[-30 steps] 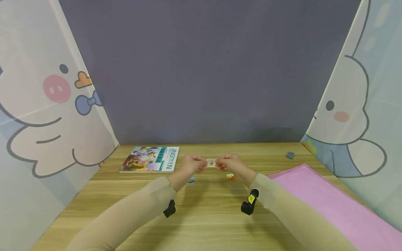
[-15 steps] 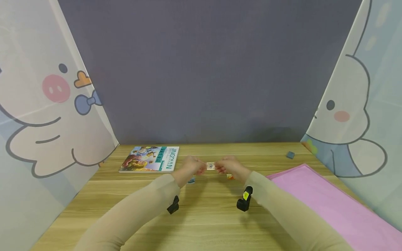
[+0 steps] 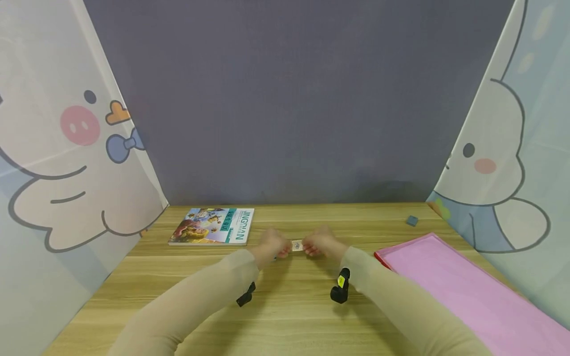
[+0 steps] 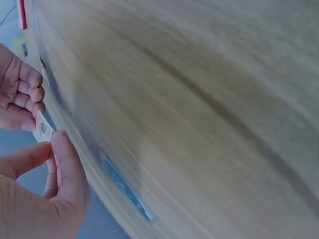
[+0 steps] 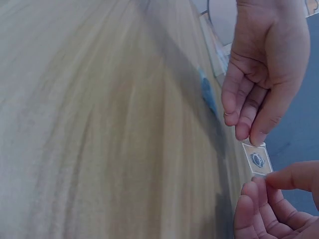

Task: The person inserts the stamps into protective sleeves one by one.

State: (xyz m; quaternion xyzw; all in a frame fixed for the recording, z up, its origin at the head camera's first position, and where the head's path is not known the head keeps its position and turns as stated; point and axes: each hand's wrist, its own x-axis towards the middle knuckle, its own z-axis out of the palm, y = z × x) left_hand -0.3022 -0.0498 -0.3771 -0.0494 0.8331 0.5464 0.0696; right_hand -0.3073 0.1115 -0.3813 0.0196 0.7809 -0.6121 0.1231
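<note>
Between my two hands is a small pale card with a round dark emblem, held up off the wooden table. My left hand pinches one edge between thumb and fingers, plain in the left wrist view. On the opposite edge, my right hand pinches the same card with thumb and fingertips. A small blue card lies on the table near my left hand; in the head view that hand covers most of it.
A picture book lies at the back left of the table. At the right spreads a pink sheet or folder with a red edge. A small grey-blue block sits at the back right.
Both hands have come lower and nearer to me, still pinching the card. A small orange and yellow card, seen earlier beside my right hand, is now out of sight.
</note>
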